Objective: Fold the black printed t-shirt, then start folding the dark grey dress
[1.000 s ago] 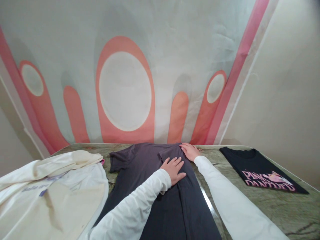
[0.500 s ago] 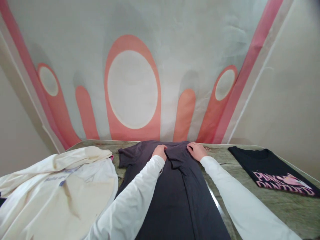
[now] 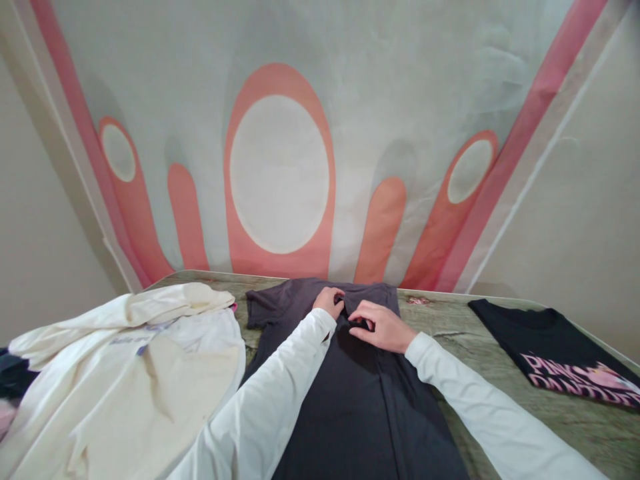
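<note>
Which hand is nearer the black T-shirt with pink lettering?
Right. The right hand is left of that black T-shirt, apart from it; the left hand is farther left, at the dark gray T-shirt.

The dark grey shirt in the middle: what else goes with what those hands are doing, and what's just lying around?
In use:
- dark grey shirt
- left hand
- right hand

Just lying about, it seems:
- cream garment
- black shirt with pink lettering
- dark cloth
</note>
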The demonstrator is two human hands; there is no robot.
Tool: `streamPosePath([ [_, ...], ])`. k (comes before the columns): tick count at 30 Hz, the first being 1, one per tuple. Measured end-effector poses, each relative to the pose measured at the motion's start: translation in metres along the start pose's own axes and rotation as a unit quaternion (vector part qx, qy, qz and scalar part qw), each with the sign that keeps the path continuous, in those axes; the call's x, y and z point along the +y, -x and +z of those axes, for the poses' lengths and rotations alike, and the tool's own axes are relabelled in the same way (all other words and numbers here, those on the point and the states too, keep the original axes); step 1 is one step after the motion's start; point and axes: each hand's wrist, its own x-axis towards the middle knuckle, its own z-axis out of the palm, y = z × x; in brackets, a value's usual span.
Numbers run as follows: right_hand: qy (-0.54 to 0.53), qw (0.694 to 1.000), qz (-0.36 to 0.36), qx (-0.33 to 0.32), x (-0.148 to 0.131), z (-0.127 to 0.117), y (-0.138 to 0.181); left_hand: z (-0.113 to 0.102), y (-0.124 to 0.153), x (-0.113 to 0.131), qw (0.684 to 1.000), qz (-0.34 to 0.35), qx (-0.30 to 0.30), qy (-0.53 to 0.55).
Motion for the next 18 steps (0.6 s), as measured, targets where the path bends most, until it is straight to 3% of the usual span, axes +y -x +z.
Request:
streamPosePath([
  [4,0.016,1.0,0.012,0.003,-0.009,0.008,0.008,0.0,-0.001,0.0,1.0,-0.008,0.017,0.019],
  [13,-0.051,0.991,0.079,0.096,0.013,0.016,0.02,0.006,-0.009,-0.002,0.999,-0.044,0.019,0.008],
  [18,-0.014,0.993,0.076,0.091,0.006,0.015,0.023,0.007,-0.009,0.001,0.999,-0.042,0.012,0.006],
])
